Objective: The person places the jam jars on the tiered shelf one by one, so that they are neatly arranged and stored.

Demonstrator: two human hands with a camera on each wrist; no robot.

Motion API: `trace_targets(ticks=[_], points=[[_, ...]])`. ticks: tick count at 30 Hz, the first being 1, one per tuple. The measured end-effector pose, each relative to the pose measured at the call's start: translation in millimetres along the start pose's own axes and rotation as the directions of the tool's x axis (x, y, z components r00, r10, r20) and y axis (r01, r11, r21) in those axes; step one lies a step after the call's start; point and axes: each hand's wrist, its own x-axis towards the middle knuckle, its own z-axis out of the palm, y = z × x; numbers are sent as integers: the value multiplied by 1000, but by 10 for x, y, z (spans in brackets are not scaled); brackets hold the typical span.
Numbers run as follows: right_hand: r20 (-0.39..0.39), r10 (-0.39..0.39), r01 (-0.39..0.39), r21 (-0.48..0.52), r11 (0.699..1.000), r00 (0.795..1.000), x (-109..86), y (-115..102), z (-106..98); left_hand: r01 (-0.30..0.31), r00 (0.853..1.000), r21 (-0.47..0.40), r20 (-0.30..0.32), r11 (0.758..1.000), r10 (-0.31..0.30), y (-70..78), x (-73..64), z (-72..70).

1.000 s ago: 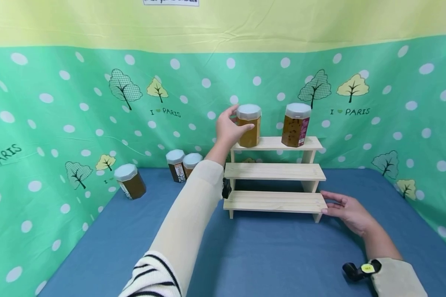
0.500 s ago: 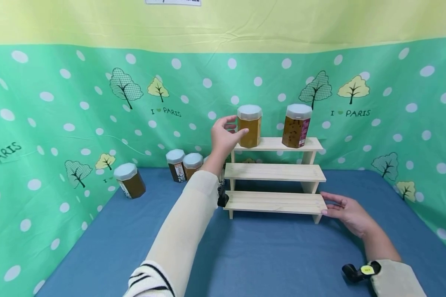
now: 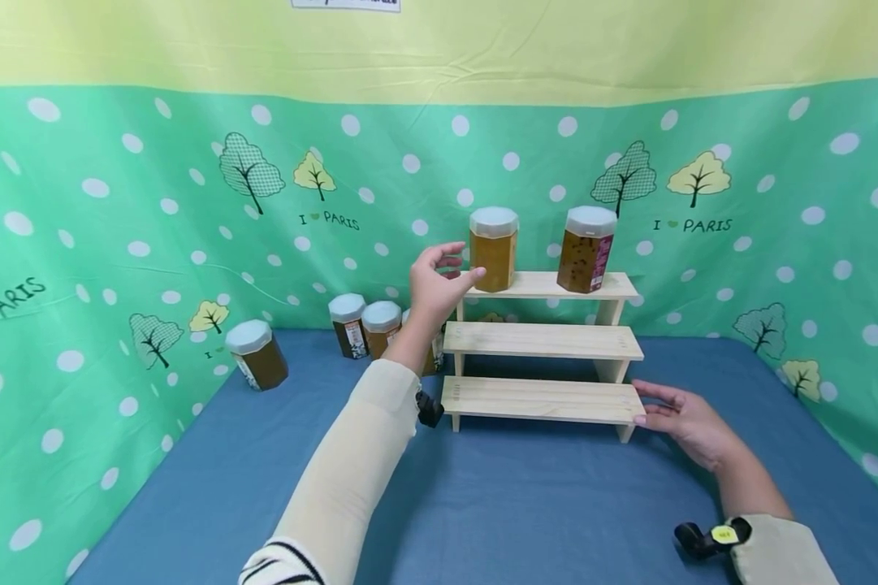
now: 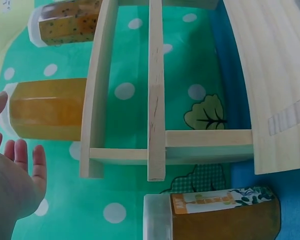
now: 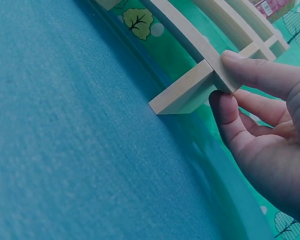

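My left hand point(image 3: 434, 291) edged left, fingers wide; amber jar point(image 3: 493, 258) likely heavy, best gripped mid-side; right hand point(image 3: 693, 424) pinches stand point(image 3: 541, 398)

The stepped stand point(image 3: 544, 340) is on the bench point(image 3: 555, 504); its top shelf point(image 3: 536, 283) bears one jar point(image 3: 493, 253) at eleven o'clock, another jar point(image 3: 585, 253) at one. Three jars point(image 3: 382, 321) stand toward ten, a lone jar point(image 3: 259, 359) farther toward nine.
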Motion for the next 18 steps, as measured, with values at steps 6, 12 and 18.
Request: trace_targets(ticks=[6,12,18], points=[[-4,-7,7,6,1000,1000,1,20,-5,-22,999,-11,29,1000,22,-37,-94,-59],[-7,-7,7,7,1000,1000,0,25,-5,-63,995,-19,77,998,64,-58,-182,-153],[-2,0,0,-1,1000,1000,-1,16,0,-82,990,9,113,997,80,-59,-281,-271]])
